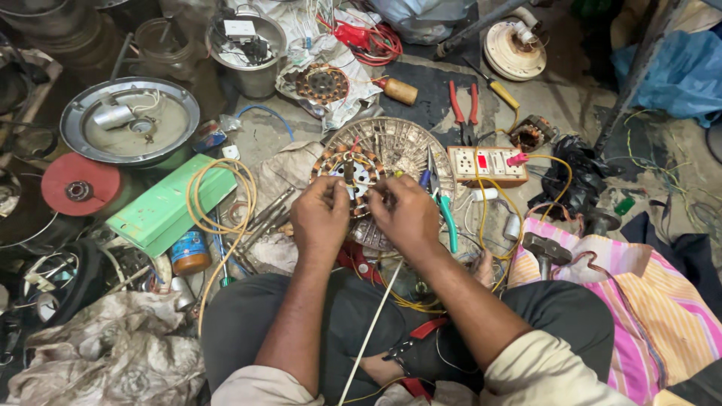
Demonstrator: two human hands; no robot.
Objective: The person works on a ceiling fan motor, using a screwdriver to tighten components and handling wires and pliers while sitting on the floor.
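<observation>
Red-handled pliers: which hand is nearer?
Right. The right hand sits below and slightly left of the red-handled pliers; the left hand is farther left.

- Left hand [322,216] and right hand [406,214] pinch at the coiled motor winding [350,171] lying on a round metal cover [406,146].
- Switch board [487,165] just right of the cover.
- Red-handled pliers [463,105] beyond it.
- Green box [167,207] and yellow wire loop [222,195] on the left.

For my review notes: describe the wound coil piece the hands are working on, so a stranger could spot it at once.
Start at the round grey ribbed metal housing on the floor ahead of the seated person's knees. On its near left edge lies the stator ring, touched by the left hand and right hand. Its copper-brown coils circle a pale hub; the similar darker ring lies farther away on cloth.
</observation>
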